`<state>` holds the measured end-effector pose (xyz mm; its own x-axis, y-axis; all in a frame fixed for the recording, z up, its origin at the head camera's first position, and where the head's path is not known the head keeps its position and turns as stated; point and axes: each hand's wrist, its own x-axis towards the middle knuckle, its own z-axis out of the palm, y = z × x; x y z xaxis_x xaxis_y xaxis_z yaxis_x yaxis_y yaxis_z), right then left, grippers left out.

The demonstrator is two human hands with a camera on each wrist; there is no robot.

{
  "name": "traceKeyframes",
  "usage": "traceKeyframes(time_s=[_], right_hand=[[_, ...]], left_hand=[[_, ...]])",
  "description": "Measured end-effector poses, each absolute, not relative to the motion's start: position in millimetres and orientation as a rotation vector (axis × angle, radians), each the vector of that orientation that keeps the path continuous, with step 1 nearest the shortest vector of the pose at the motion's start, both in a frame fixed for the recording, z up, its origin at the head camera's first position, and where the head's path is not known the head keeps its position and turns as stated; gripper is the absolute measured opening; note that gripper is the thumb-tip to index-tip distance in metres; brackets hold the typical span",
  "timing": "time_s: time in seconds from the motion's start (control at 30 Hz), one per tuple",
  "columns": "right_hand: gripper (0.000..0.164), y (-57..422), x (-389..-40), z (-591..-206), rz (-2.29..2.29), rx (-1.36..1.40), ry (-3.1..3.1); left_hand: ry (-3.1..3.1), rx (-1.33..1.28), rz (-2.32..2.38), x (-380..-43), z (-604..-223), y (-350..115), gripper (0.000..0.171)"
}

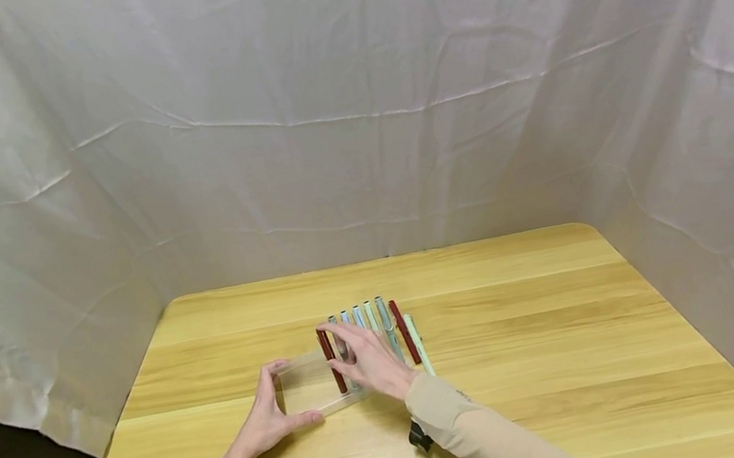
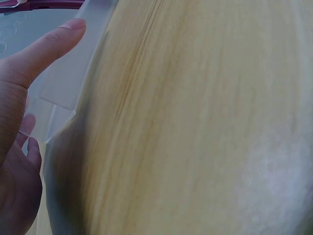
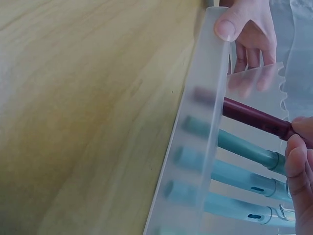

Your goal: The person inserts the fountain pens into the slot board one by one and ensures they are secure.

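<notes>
A frosted clear plastic pen tray [image 1: 306, 383] lies on the table. My left hand [image 1: 269, 419] holds it by its left end, thumb on the near wall [image 2: 63, 73] and fingers at the far side. My right hand [image 1: 377, 363] reaches over the tray and pinches a dark red pen [image 3: 254, 117] near its far end. The pen's near end shows blurred behind the tray wall. Beside it lie a teal pen [image 3: 249, 149] and light blue pens [image 3: 244, 181] in a row. My right hand partly hides this row in the head view.
To the right of the row lie a grey-green pen [image 1: 387, 326], another dark red pen [image 1: 405, 333] and a pale green pen [image 1: 419, 342]. The wooden table [image 1: 575, 356] is surrounded by pale hanging cloth [image 1: 360, 182] at the back and sides.
</notes>
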<state>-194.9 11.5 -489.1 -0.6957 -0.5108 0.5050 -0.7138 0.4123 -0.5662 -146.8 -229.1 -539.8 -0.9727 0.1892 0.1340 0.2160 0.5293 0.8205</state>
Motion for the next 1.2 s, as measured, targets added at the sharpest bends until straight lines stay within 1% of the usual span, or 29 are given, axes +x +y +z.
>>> traceKeyframes(time_s=[0.27,0.6,1.2], right_hand=[[0.057,11.3,-197.2,-486.0,1.096,1.030,-2.493],[0.058,9.9,-201.4,-487.0,1.131,0.995,-2.567],[0.060,9.2,-201.8,-488.0,1.121,0.996,-2.602]], left_hand=[[-2.721,-0.368,-1.471,-147.5,-540.5,-229.9,0.103],[-2.728,-0.343,-1.490,-147.6,-540.5,-229.4,0.103],[-2.743,-0.326,-1.495,-145.9,-539.4,-229.3,0.103]])
